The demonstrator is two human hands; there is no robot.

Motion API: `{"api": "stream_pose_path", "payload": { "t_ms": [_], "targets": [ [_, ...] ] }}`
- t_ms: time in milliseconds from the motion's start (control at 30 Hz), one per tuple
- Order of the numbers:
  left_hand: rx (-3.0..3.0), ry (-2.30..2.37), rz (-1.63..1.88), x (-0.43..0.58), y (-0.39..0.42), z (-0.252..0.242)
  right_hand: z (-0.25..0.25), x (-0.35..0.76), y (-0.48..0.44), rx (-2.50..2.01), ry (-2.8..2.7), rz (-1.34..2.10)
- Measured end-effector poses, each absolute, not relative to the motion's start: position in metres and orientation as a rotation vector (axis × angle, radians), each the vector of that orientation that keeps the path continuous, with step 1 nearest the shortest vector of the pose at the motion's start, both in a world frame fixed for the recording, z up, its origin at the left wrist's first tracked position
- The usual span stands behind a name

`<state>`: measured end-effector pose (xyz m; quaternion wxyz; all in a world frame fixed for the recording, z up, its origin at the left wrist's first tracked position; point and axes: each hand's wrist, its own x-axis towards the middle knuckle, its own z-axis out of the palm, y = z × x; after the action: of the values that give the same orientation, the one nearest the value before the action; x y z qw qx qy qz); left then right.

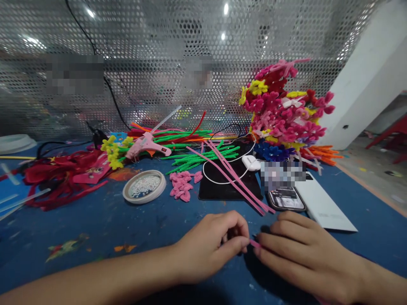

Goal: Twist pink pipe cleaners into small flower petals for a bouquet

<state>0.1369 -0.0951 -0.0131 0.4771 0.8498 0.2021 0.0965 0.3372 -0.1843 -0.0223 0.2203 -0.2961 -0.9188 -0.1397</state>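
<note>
My left hand point(211, 248) and my right hand point(299, 254) rest on the blue table point(104, 228), fingertips meeting at the near edge. Between them they pinch a short pink pipe cleaner piece point(254, 244); most of it is hidden by the fingers. Both hands are closed in a pinch. Long pink pipe cleaners point(232, 180) lie just beyond them, running across a black pad point(222, 190). A small heap of bent pink pieces point(182, 184) sits further left.
A pink glue gun point(146, 146), green pipe cleaners point(197, 159), a round lid of white beads point(144, 186), red craft pieces point(63, 173), a phone point(286, 199), a white box point(321, 205), an earbud case point(251, 163) and a big bunch of pipe-cleaner flowers point(282, 114) stand before a perforated metal screen.
</note>
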Motion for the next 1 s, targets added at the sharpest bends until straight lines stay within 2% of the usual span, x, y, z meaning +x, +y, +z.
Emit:
{"api": "stream_pose_path", "payload": {
  "t_ms": [233,367,567,700,1000],
  "targets": [
    [2.256,0.269,0.238,0.136,-0.095,-0.011,-0.017,0.331,-0.187,-0.785,-2.488,-0.340],
    [2.274,0.323,0.278,0.134,-0.095,-0.010,-0.011,0.315,-0.187,-0.932,-2.432,-0.326],
    [2.108,0.498,0.206,0.136,-0.096,-0.009,-0.026,0.311,-0.179,-1.007,-2.262,0.183],
    [1.898,0.543,0.217,0.138,-0.097,-0.012,-0.030,0.317,-0.176,-0.935,-2.247,0.370],
    [1.546,0.601,0.396,0.141,-0.094,-0.021,-0.031,0.321,-0.178,-0.949,-2.257,0.326]
  ]
}}
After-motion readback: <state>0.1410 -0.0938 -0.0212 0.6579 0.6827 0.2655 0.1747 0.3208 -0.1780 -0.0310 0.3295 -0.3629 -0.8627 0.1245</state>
